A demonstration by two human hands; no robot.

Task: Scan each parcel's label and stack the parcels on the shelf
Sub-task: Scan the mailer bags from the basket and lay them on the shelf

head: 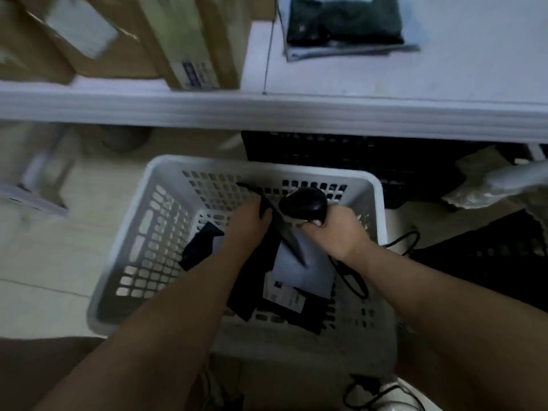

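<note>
Inside the white basket [118, 247] at six o'clock, the left hand [249, 223] has its grip closed on a black parcel [261, 262]; the right hand [335, 232] grips a black scanner [302, 203] at its three o'clock.

parcel label [285, 295] — print seemingly unreadable, blurred

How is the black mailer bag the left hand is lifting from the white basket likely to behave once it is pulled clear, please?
Probably floppy: the black mailer bag drapes and folds below the left hand instead of holding a flat shape. It seems light, since a pinch at one edge raises it. Its plastic film may be slippery, so it could slide in the grip.
</note>
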